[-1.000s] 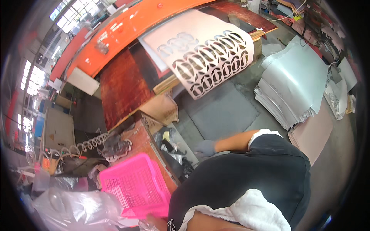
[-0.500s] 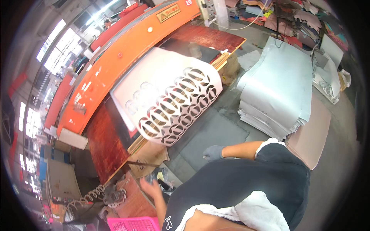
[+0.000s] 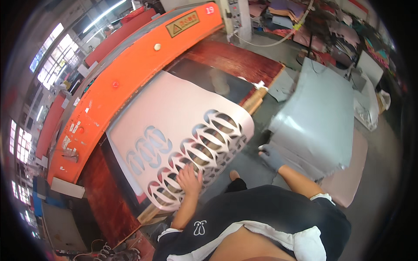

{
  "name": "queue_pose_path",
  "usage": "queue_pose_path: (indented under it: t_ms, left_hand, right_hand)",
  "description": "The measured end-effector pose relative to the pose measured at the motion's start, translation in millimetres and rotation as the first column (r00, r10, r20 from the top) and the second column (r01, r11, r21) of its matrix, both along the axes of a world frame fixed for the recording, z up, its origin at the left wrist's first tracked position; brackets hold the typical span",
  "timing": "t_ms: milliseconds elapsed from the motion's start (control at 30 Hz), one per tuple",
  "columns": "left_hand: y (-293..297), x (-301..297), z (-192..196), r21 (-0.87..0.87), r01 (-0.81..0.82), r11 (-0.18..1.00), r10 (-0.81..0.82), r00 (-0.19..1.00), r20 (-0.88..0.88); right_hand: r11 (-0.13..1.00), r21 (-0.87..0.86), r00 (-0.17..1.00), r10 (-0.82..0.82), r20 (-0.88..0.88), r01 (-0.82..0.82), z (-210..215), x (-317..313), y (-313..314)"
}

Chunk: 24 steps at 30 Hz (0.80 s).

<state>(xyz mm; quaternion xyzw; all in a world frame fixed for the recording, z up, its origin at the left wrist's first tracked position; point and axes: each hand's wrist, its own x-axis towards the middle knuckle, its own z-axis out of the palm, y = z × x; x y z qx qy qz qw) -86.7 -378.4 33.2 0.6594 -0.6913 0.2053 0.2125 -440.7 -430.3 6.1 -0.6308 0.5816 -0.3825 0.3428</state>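
Observation:
A pale pink sheet (image 3: 174, 98), punched with rows of oval cut-outs, lies on the machine's dark bed plate. Its near edge bends down over the front of the bed. My bare left hand (image 3: 190, 179) is at that punched part, fingers spread and holding nothing; whether it presses on the sheet or hovers just above, I cannot tell. My right hand (image 3: 272, 158), in a grey glove, is in the gap between the sheet and a tall stack of grey sheets (image 3: 318, 113). Its fingers look loosely stretched, with nothing seen in them.
An orange machine beam (image 3: 130, 82) crosses behind the pink sheet. The red worn table (image 3: 226, 58) has a wooden front edge (image 3: 252, 102). Flat pinkish sheets (image 3: 350, 174) lie under the grey stack. Piled coloured material (image 3: 287, 13) stands at the far right. A coiled hose (image 3: 106, 251) is at lower left.
My left hand has come up from beside the table to the sheet's punched edge. My gloved right hand has moved right and farther out, toward the grey stack. The view has shifted.

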Motion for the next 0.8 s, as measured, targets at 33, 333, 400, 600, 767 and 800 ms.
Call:
queue_pose_path:
  t_ms: [33,333,400,600,767,800]
  left_hand:
    - [-2.4,2.7,-3.1,0.009,0.010,1.000,-0.010,0.999,-0.030]
    - [-33.6,26.0,-21.8,0.023,0.071,0.997,-0.066,0.983,-0.170]
    - [-34.8,32.0,-27.0,0.087,0.072,0.994,-0.053,0.976,-0.211]
    - [-22.4,53.1,-60.5,0.189,0.021,0.982,0.040,0.948,-0.315]
    - [-32.8,52.8,-56.3,0.263,-0.180,0.948,0.308,0.724,-0.617]
    - [-43.5,48.6,-45.9,0.218,-0.230,0.948,0.316,0.731,-0.605]
  right_hand:
    - [0.998,-0.056,0.999,-0.040,0.008,0.040,6.6,-1.0,-27.8]
    - [0.855,-0.502,0.841,-0.174,-0.512,-0.129,60.4,6.1,-215.4]
    - [0.825,-0.523,0.830,-0.132,-0.543,-0.211,64.1,12.2,-230.6]
    - [0.839,-0.497,0.856,-0.077,-0.511,-0.221,70.6,25.0,-274.7]
    - [0.827,-0.497,0.901,0.022,-0.434,-0.260,73.9,16.4,-300.7]
    - [0.861,-0.449,0.896,0.015,-0.444,-0.237,73.6,19.8,-310.7]
